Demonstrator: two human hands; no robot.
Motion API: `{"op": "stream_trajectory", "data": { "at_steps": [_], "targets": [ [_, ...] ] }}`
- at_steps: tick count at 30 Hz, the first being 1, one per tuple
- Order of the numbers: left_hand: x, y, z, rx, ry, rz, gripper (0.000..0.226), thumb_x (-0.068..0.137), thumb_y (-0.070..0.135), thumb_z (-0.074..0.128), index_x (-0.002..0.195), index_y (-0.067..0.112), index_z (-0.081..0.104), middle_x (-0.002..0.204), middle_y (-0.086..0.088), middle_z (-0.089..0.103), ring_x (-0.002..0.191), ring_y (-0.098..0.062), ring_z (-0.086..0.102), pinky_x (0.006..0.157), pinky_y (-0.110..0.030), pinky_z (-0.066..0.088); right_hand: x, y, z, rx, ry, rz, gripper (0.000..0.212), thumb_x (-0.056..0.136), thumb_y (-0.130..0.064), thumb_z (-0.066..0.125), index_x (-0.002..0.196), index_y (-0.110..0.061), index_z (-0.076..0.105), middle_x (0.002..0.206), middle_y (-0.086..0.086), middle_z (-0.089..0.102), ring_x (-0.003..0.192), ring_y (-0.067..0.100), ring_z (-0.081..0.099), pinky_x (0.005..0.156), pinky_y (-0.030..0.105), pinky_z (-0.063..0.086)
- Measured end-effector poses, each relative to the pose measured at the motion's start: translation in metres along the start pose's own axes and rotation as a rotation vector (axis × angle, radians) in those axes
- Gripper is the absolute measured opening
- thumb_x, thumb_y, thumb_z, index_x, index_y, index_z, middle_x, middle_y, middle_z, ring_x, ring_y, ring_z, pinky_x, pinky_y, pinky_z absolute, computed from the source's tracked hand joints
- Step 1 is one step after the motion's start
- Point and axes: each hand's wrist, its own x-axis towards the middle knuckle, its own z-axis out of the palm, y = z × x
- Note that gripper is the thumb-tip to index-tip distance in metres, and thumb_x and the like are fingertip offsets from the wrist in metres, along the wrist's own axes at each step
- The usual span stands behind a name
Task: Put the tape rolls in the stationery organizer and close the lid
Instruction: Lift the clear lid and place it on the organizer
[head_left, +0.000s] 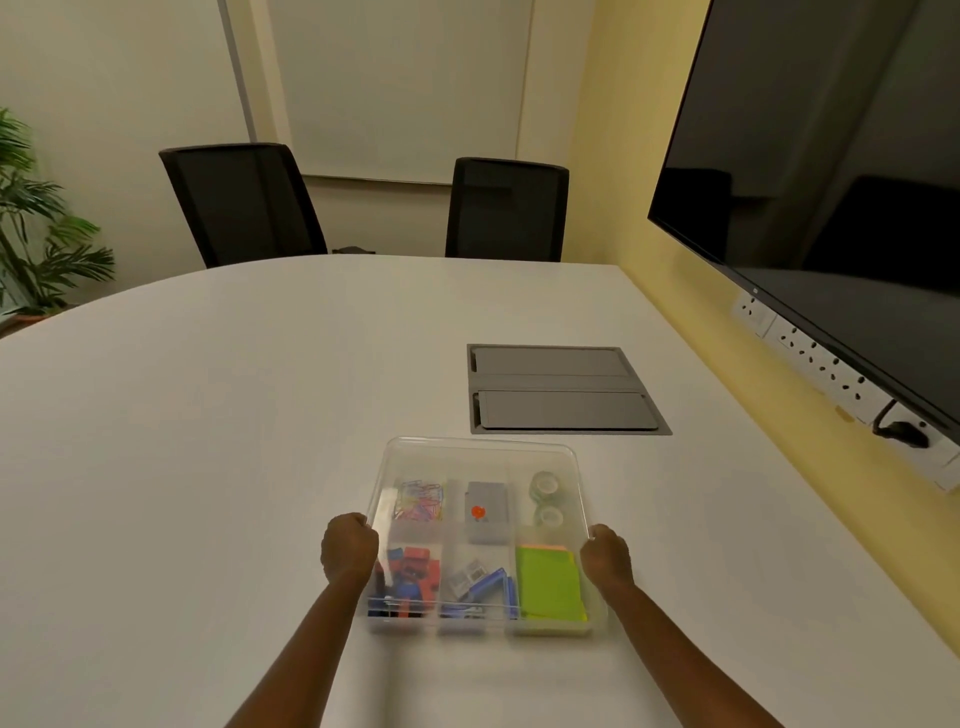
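Holding the clear lid (480, 457) by its side edges — left hand (349, 545), right hand (605, 553), fingers curled pinching each rim; likely light, flexible, slippery — lower evenly over the tape rolls (545, 500).

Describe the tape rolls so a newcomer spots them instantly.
Start at the clear organizer between the two hands on the white table. In its far right compartment, behind the green sticky notes, sit two tape rolls: the only round, ring-shaped items inside.

Single head-worn wide-angle view, looking forward and steeply down across the table (208, 415), organizer (480, 457) close below centre.
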Motion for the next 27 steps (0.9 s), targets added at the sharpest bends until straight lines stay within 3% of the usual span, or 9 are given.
{"op": "stream_trajectory", "data": {
  "at_steps": [3,7,12,15,17,20,23,27],
  "targets": [
    [-0.002,0.000,0.003,0.023,0.008,0.023,0.018,0.086,-0.007,0.046,0.082,-0.009,0.063,0.079,-0.022,0.063,0.086,-0.042,0.063,0.068,-0.032,0.043,0.001,0.003,-0.001,0.018,-0.004,-0.033,0.034,0.092,0.005,0.033,0.119,0.005,0.053,0.127,0.025,0.056,0.117,0.038,0.052,0.095,0.039,0.045],
    [-0.012,-0.005,0.004,0.098,0.016,0.042,0.028,0.092,0.005,0.043,0.116,-0.003,0.055,0.119,-0.025,0.059,0.106,-0.042,0.058,0.090,-0.046,0.049,0.000,0.011,-0.005,0.084,-0.020,-0.053,0.033,0.094,-0.003,0.040,0.124,0.002,0.054,0.132,0.021,0.056,0.121,0.035,0.052,0.098,0.036,0.042],
    [-0.029,-0.023,0.008,0.278,0.063,0.154,0.025,0.095,0.013,0.036,0.111,0.001,0.051,0.108,-0.024,0.058,0.096,-0.041,0.060,0.080,-0.047,0.050,-0.016,0.033,-0.002,0.180,0.018,-0.044,0.027,0.096,-0.016,0.046,0.109,0.002,0.062,0.118,0.022,0.065,0.110,0.035,0.058,0.087,0.034,0.044],
    [-0.035,-0.036,0.009,0.246,0.074,0.148,0.032,0.097,0.020,0.026,0.106,0.002,0.051,0.104,-0.022,0.059,0.090,-0.039,0.061,0.079,-0.045,0.050,-0.031,0.049,0.006,0.208,0.045,-0.065,0.031,0.098,-0.023,0.045,0.101,0.004,0.062,0.104,0.024,0.068,0.101,0.037,0.061,0.073,0.031,0.037],
    [-0.035,-0.041,0.009,0.200,0.076,0.127,0.033,0.098,0.022,0.025,0.104,0.002,0.051,0.101,-0.022,0.060,0.087,-0.039,0.061,0.078,-0.044,0.049,-0.039,0.056,0.009,0.246,0.044,-0.084,0.031,0.098,-0.023,0.045,0.102,0.003,0.061,0.094,0.020,0.065,0.091,0.033,0.060,0.074,0.035,0.043],
    [-0.037,-0.044,0.009,0.136,0.071,0.110,0.033,0.097,0.021,0.028,0.101,-0.001,0.052,0.099,-0.024,0.062,0.086,-0.039,0.061,0.077,-0.045,0.050,-0.047,0.063,0.010,0.353,0.019,-0.068,0.025,0.097,-0.020,0.048,0.101,0.001,0.062,0.075,0.006,0.055,0.076,0.026,0.052,0.080,0.045,0.051],
    [-0.037,-0.046,0.009,0.127,0.039,0.111,0.026,0.095,0.018,0.038,0.103,-0.002,0.053,0.101,-0.025,0.063,0.088,-0.039,0.062,0.078,-0.045,0.051,-0.054,0.066,0.010,0.472,-0.007,-0.037,0.017,0.097,-0.020,0.048,0.095,-0.006,0.059,0.062,-0.002,0.046,0.060,0.017,0.045,0.059,0.032,0.048],
    [-0.038,-0.048,0.008,0.191,0.002,0.140,0.018,0.089,0.011,0.053,0.102,-0.002,0.052,0.102,-0.023,0.064,0.086,-0.037,0.064,0.075,-0.042,0.053,-0.059,0.064,0.013,0.359,0.046,-0.154,0.019,0.099,-0.018,0.045,0.084,-0.008,0.050,0.070,0.009,0.050,0.069,0.026,0.049,0.071,0.044,0.050]
  ]
}}
